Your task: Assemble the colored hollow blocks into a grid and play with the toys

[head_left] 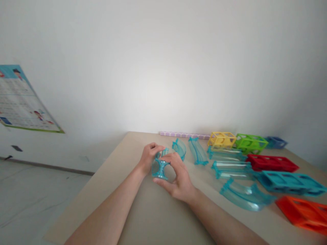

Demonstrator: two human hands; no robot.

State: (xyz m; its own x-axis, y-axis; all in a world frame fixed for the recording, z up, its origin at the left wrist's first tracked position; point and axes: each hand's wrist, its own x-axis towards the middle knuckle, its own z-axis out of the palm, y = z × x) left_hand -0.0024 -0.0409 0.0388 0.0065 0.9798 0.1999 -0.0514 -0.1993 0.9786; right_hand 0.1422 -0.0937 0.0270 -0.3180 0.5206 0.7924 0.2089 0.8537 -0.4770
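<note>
Both of my hands hold a clear teal plastic track piece (pixel 160 169) over the table, left of the other parts. My left hand (pixel 149 158) grips its far left side, with the fingers curled over the top. On the near right side, my right hand (pixel 178 178) has its thumb below and its fingers above the piece. The fingers hide part of it, so I cannot tell whether it is one part or two. Just beyond lies a curved clear teal track piece (pixel 180 148), and a narrow clear track piece (pixel 198 151) lies to its right.
More clear tracks (pixel 231 165) and a curved track (pixel 246 195) lie at right. Beside them are yellow (pixel 221 140), green (pixel 251 143), blue (pixel 277 142), red (pixel 272 163), teal (pixel 292 183) and orange (pixel 305 214) frame blocks. A patterned lilac strip (pixel 184 135) runs along the wall.
</note>
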